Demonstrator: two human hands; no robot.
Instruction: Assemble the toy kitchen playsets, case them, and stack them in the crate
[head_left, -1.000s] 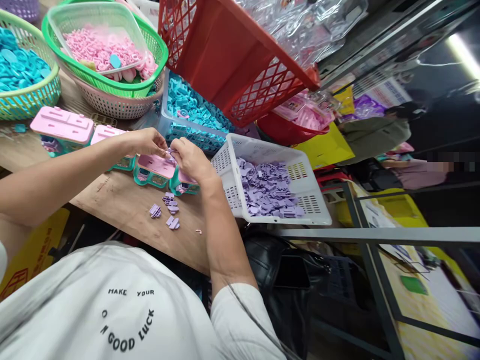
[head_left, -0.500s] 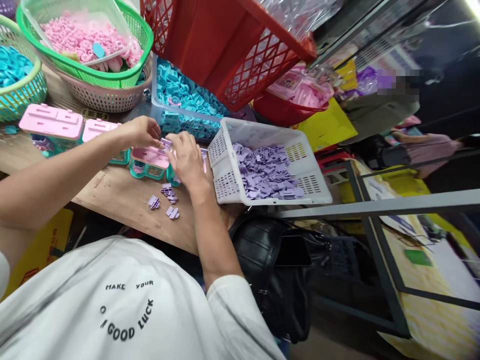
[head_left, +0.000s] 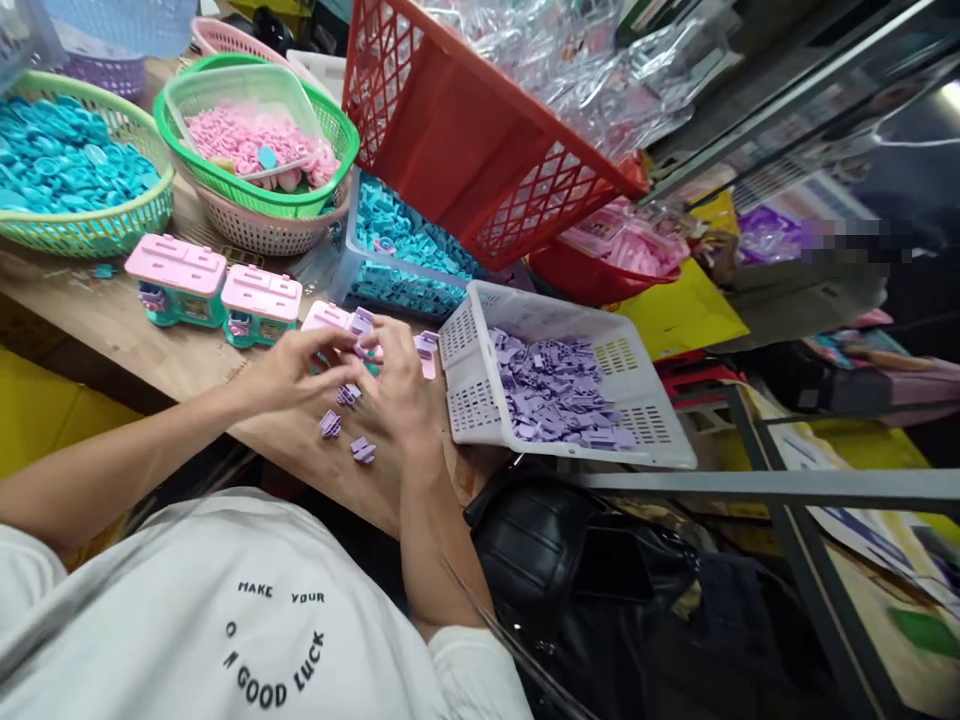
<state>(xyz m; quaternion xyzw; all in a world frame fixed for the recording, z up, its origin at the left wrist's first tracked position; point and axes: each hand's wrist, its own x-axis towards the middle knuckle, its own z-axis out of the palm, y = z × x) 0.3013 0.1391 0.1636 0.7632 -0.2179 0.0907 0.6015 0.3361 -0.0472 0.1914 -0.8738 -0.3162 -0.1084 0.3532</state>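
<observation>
Both hands meet over the row of pink-topped toys. My left hand (head_left: 292,370) has its thumb and fingers closed at a small purple plastic piece (head_left: 362,338). My right hand (head_left: 403,385) pinches the same piece from the other side; its fingers partly cover it. Beneath them is a pink-topped teal toy (head_left: 324,316), mostly hidden. Two similar toys, a pink-topped toy (head_left: 262,292) and a larger pink-topped toy (head_left: 176,265), stand to the left. Loose purple pieces (head_left: 363,450) lie on the table just below my hands. Another pink part with purple on it (head_left: 427,362) shows beyond my right hand.
A white basket (head_left: 469,390) of purple pieces tilts at the right. Behind are a clear bin (head_left: 349,262) of blue parts, a red crate (head_left: 450,130) of clear plastic, a green basket (head_left: 330,195) and a yellow-green basket (head_left: 127,232). A black bag (head_left: 525,545) sits below the table edge.
The view has shifted, so the table things appear lower and further right. My hands have come together nearer to me, with the purple piece now between their fingers.
</observation>
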